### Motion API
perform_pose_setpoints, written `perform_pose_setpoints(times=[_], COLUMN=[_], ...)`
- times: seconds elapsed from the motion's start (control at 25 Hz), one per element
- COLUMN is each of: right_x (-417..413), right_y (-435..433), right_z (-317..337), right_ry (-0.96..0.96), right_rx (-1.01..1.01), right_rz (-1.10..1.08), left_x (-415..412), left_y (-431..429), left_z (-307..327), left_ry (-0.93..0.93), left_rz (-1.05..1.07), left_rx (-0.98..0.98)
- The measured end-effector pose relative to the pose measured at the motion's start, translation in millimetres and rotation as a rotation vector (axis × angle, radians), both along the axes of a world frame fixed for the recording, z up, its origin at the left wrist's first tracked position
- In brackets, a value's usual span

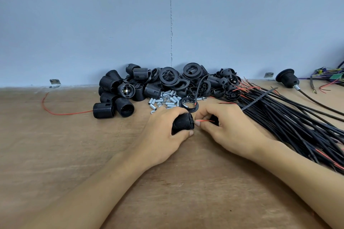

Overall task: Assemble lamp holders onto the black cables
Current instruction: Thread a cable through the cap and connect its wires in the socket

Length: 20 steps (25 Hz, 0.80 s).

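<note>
at centre, gripped sideways in the curled fingers and thumb of the left hand [163,132]: a ribbed black lamp holder shell [183,123]. at 3 o'clock of it, pinched by the right hand [229,130]: a thin red wire [204,121], tip at the shell's mouth. at 12 o'clock, a pile of holder parts [167,82] and small metal tubes [167,99]. at 3 o'clock, a bundle of black cables [297,121] on the wooden table [74,145].

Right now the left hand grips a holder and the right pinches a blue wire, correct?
No: the head view shows the wire in the right hand is red, not blue. The left hand does grip the holder.
</note>
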State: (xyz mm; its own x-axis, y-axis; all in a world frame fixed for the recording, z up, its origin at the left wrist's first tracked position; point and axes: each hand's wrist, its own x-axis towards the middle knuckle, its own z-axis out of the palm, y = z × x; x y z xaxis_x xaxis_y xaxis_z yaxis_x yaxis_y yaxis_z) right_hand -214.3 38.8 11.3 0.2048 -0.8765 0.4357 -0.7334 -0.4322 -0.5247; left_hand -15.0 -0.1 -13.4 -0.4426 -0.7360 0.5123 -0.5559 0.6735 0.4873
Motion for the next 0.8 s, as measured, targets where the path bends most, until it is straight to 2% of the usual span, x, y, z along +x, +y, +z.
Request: perform_pose_setpoints(times=[0.2, 0.52, 0.8], right_x=[-0.8, -4.8, -4.6], right_y=[-0.6, -3.7, -1.0], right_z=[-1.0, 1.4, 2.2], right_ry=[0.035, -0.064, -0.024], right_rx=[-0.013, 0.085, 0.078], right_rz=[0.033, 0.023, -0.001], left_x=[1.8, 0.9, 1.1], left_y=[2.4, -2.1, -2.1], left_z=[2.1, 0.5, -0.4], left_ry=[-0.027, -0.031, -0.028], left_rz=[-0.048, -0.040, -0.032], left_rx=[0.008, 0.033, 0.017])
